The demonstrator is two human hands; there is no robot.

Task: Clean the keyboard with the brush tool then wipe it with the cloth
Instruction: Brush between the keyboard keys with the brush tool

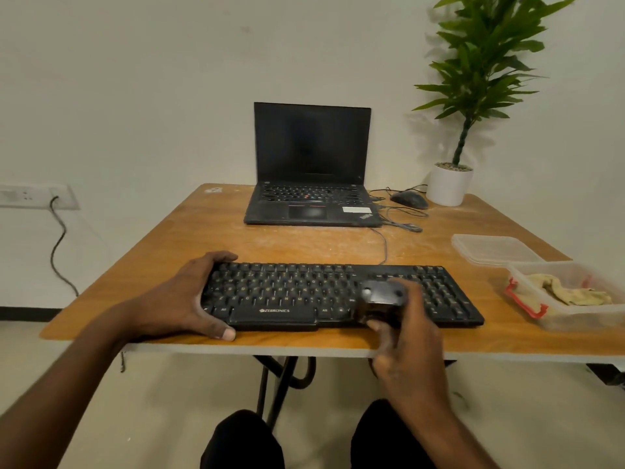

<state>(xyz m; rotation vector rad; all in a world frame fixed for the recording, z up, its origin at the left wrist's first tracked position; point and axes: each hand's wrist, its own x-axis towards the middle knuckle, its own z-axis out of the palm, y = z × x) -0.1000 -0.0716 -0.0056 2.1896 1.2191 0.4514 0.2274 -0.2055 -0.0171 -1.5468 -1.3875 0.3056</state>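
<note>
Two hands are at work on a black keyboard (pixel 338 292) that lies near the front edge of a wooden table (pixel 236 238). The left hand (pixel 189 299) grips the left end of the keyboard, with the fingers curled over its far edge and the thumb pressed along its near edge. The right hand (pixel 406 333) holds a small dark brush tool (pixel 380 301), with the fingers and thumb wrapped round it. The brush tool sits on the keys to the right of the middle, just left of the number keys. It looks a bit blurry.

A yellow cloth (pixel 571 291) lies inside a clear plastic box (pixel 541 319) with red clips, on the table to the right of the keyboard. The box's lid (pixel 490 248) lies flat just behind it. Farther back sits an open black laptop (pixel 311 170) with a dark screen. A black mouse (pixel 409 199) is beside the laptop on the right, and a green plant in a white pot (pixel 448 184) stands in the far right corner.
</note>
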